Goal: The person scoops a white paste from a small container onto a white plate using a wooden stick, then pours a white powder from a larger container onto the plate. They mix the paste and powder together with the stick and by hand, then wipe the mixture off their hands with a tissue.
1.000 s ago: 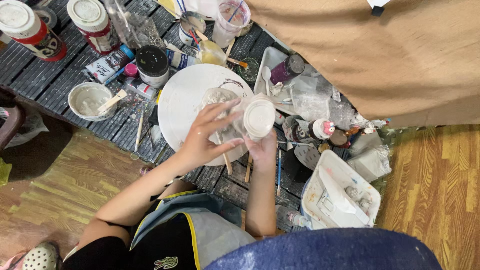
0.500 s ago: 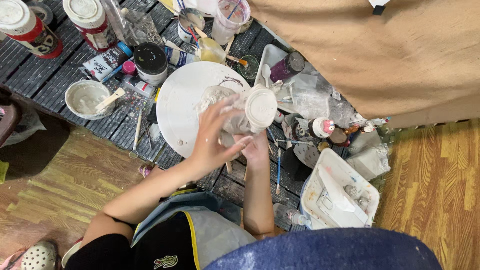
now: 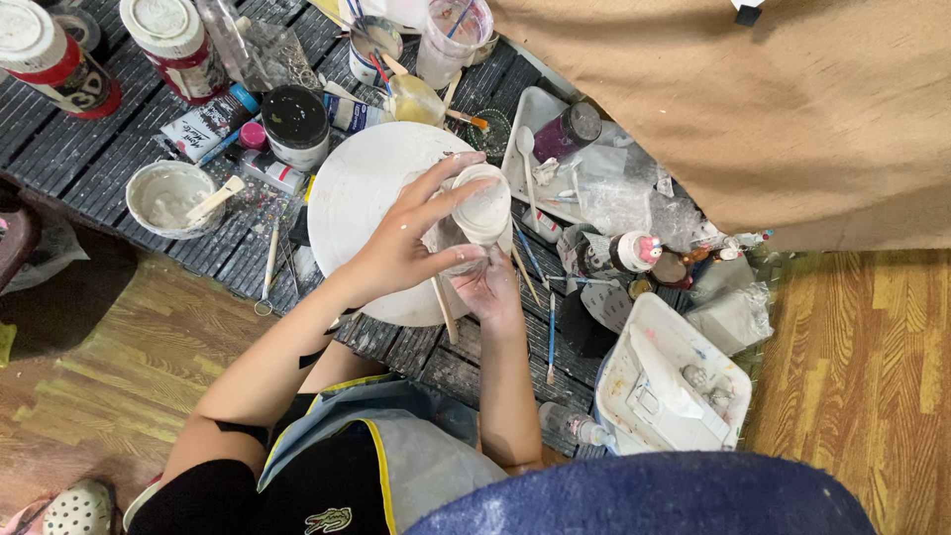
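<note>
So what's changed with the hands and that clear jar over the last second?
The left hand has shifted its fingers up onto the white lid of the clear jar; a second ago they wrapped the jar's side. The right hand still props the jar from below. The white round plate, bowl of white paste and paint jars stayed put.

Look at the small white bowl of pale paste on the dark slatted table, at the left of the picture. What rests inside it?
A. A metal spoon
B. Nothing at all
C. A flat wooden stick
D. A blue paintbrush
C: a flat wooden stick leans in the small white bowl of pale paste, its end poking over the rim, on the dark slatted table.
</note>
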